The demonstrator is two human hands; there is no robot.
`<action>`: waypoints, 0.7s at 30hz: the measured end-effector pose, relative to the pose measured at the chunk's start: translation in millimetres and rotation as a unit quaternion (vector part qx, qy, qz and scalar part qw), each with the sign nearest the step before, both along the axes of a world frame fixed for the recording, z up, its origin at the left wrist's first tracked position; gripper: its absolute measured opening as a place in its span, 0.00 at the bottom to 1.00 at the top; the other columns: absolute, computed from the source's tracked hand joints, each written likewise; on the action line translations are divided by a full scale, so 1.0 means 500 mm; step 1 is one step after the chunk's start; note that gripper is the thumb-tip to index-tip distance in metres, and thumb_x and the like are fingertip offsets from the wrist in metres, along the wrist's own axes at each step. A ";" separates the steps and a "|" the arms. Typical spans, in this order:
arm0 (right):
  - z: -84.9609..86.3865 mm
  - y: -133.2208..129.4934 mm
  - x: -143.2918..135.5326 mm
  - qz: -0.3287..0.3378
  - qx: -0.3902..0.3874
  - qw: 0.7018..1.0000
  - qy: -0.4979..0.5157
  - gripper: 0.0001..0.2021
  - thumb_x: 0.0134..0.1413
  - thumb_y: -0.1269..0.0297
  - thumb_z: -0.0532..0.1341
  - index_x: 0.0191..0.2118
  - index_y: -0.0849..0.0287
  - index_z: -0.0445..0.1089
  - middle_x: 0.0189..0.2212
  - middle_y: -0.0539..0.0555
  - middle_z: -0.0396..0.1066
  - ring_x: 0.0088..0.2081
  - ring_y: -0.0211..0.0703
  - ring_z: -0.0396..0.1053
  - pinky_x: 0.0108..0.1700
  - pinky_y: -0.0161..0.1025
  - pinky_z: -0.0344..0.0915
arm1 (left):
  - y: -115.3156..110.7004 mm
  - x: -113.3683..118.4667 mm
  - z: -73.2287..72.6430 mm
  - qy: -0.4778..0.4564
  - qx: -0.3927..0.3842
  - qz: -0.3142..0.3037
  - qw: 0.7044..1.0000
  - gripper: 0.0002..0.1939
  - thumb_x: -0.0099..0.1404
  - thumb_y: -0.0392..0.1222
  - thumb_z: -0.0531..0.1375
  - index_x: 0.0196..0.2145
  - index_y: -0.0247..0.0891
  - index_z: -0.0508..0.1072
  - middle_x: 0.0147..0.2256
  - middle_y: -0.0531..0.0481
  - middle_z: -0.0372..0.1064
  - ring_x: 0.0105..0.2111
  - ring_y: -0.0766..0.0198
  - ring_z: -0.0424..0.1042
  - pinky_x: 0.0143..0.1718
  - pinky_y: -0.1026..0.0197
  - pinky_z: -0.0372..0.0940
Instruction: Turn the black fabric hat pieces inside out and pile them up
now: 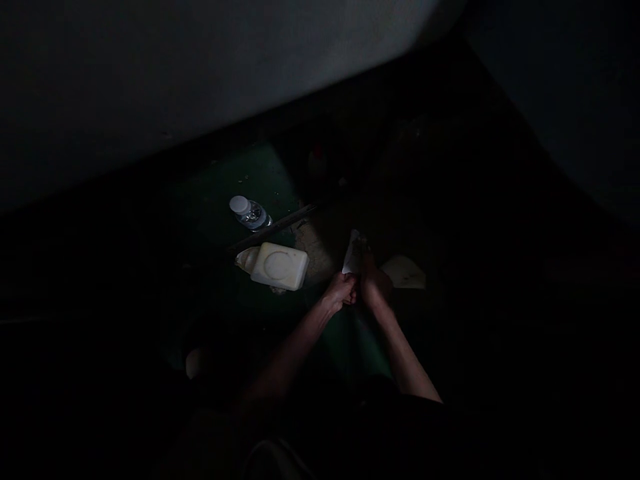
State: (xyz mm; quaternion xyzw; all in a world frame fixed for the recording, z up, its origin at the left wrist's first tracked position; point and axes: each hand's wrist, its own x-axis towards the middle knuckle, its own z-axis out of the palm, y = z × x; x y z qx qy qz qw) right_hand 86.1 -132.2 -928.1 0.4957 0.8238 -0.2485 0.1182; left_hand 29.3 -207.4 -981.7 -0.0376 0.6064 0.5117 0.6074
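In the dim head view, my left hand (pixel 343 289) is closed on the lower end of a thin white piece (pixel 351 253), paper or plastic, I cannot tell which. Close beside it, my right hand (pixel 376 283) is curled, with its fingers against the right side of that piece. Whatever lies inside the right hand is lost in shadow. Another flat white piece (pixel 406 272) with a curved edge lies just right of my right hand. To the left, a whitish plastic jug (pixel 280 265) rests on its side, its left end ragged and see-through.
A clear bottle (pixel 251 215) with a white cap stands beyond the jug. Between them runs a dark strip (pixel 275 227) on the green floor (pixel 255 170). A pale wall (pixel 200 67) rises behind. A knee (pixel 196 363) shows at lower left; deep shadow hides much else.
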 end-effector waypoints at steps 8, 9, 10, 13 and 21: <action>0.043 -0.035 0.079 0.024 0.027 0.999 0.039 0.21 0.68 0.63 0.43 0.62 0.56 0.60 0.30 0.55 0.73 0.27 0.41 0.69 0.27 0.35 0.56 | 0.004 0.006 0.002 -0.005 0.009 0.003 1.000 0.13 0.66 0.40 0.54 0.24 0.38 0.59 0.15 0.61 0.55 0.11 0.76 0.55 0.15 0.71 0.51; 0.047 -0.018 0.068 0.012 0.047 0.998 0.028 0.22 0.69 0.60 0.41 0.60 0.58 0.62 0.29 0.56 0.73 0.27 0.41 0.69 0.27 0.35 0.55 | 0.005 0.008 0.002 -0.001 0.008 0.003 1.000 0.12 0.67 0.40 0.53 0.25 0.37 0.59 0.16 0.61 0.55 0.11 0.75 0.55 0.15 0.71 0.51; 0.048 -0.001 0.053 0.004 0.051 0.999 0.012 0.24 0.69 0.58 0.39 0.58 0.61 0.65 0.29 0.57 0.73 0.27 0.40 0.68 0.27 0.35 0.55 | 0.006 0.010 0.002 0.005 0.006 0.002 1.000 0.13 0.67 0.40 0.53 0.25 0.37 0.60 0.16 0.60 0.56 0.12 0.75 0.55 0.15 0.71 0.51; 0.031 0.014 0.007 0.008 0.003 1.000 -0.022 0.25 0.70 0.59 0.39 0.52 0.64 0.69 0.28 0.56 0.72 0.23 0.35 0.67 0.26 0.32 0.54 | 0.008 0.009 0.002 0.023 -0.002 0.002 1.000 0.14 0.67 0.41 0.53 0.23 0.37 0.60 0.14 0.60 0.55 0.11 0.75 0.55 0.15 0.71 0.50; 0.034 -0.057 0.067 0.033 -0.014 0.999 -0.001 0.21 0.69 0.64 0.43 0.64 0.59 0.54 0.32 0.55 0.74 0.29 0.37 0.70 0.27 0.31 0.55 | 0.003 0.003 0.004 0.023 -0.008 -0.005 1.000 0.12 0.65 0.39 0.55 0.24 0.36 0.63 0.15 0.60 0.57 0.12 0.76 0.56 0.15 0.72 0.51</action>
